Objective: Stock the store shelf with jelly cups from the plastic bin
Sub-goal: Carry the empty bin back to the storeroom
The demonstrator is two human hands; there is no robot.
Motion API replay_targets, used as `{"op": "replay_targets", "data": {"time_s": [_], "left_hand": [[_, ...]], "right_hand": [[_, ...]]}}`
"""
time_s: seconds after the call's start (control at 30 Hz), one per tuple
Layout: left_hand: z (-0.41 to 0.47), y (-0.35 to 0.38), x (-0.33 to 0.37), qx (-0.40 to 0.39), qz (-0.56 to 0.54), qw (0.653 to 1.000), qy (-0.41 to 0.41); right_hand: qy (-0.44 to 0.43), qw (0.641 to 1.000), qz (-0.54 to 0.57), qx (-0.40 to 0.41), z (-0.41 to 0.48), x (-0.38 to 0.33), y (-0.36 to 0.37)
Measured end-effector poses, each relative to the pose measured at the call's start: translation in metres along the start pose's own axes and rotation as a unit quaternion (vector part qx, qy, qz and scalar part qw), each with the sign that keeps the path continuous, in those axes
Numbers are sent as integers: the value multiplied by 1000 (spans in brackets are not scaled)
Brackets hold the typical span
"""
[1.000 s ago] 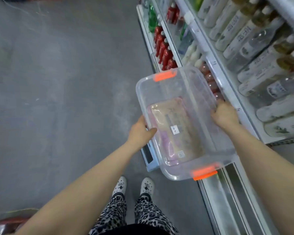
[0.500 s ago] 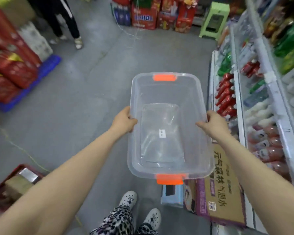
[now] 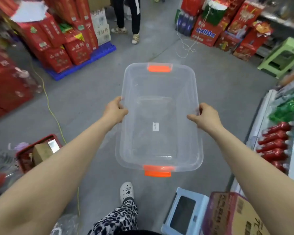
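Swinging further off the store shelf [image 3: 257, 126] than half a second back, so the clear plastic bin [image 3: 159, 85] is now out over grey floor [image 3: 92, 92]. Only a white sticker [image 3: 155, 126] shows inside. Left hand [image 3: 115, 110] and right hand [image 3: 204, 116] have fingers curled round its side rims. Cardboard box [image 3: 232, 216] and blue stool [image 3: 183, 212] sit bottom right.
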State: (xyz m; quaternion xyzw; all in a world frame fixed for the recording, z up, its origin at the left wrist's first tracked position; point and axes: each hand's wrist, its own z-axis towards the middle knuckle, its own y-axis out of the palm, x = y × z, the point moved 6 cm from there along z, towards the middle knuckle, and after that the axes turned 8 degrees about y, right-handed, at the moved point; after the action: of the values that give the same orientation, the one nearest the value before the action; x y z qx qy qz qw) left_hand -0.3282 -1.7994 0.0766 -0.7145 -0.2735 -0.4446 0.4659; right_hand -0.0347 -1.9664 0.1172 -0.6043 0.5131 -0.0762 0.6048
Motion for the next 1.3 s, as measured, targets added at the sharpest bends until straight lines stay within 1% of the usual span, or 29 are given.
{"op": "replay_targets", "data": {"time_s": [0.23,0.43,0.7,0.9,1.0,1.3], "left_hand": [[74,-93,-19,57,-10,998,-23],[117,-178,-37,131,-10,991,-38],[172,-255,-77,203,0,975,-86],[242,-296,-97,238,-15,965,-110],[273,-317,-108,254,-32,959,-120],[369,-405,-152,278,-60,950,-131]], "right_hand": [[-41,998,-17,-38,75,-123,59],[-101,992,-32,-75,125,-234,111],[-177,975,-63,-122,193,-357,188],[-205,964,-71,-154,260,-439,241],[-231,956,-94,-152,289,-486,265],[-257,943,-117,-175,347,-613,351]]}}
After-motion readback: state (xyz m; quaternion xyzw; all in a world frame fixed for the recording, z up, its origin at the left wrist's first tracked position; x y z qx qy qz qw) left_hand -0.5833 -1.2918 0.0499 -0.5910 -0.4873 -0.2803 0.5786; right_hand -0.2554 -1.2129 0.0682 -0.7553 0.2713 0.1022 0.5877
